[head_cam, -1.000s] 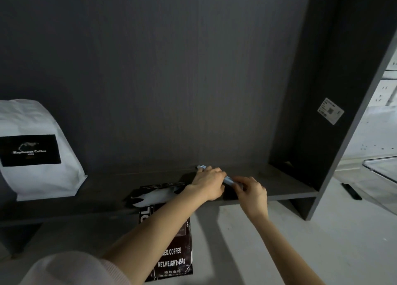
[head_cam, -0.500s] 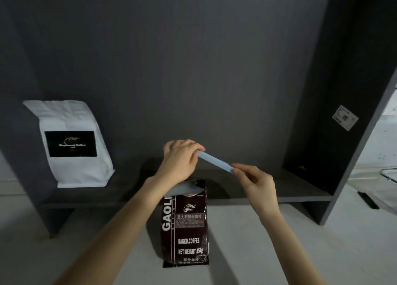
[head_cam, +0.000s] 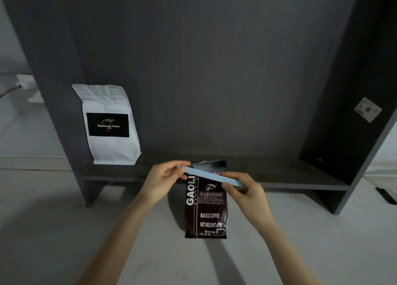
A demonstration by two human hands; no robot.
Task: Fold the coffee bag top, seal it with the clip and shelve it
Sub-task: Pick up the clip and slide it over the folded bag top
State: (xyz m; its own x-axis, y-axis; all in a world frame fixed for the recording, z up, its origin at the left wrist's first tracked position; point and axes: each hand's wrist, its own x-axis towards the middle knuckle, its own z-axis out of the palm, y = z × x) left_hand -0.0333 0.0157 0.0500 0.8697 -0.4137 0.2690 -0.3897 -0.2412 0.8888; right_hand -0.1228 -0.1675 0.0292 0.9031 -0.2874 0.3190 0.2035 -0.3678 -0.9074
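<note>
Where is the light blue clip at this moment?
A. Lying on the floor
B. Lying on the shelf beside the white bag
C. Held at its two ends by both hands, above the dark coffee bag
C: the left hand and right hand each pinch one end of the clip, in front of the top of the dark coffee bag.

There is only one view, from a camera on the person's head. It looks forward and down with a wide angle, so straight edges bend near the borders. It faces the dark shelf unit (head_cam: pixel 214 171) from close, at arm's length, and the two forearms enter from the bottom edge. The pale floor (head_cam: pixel 53 231) fills the lower part.
</note>
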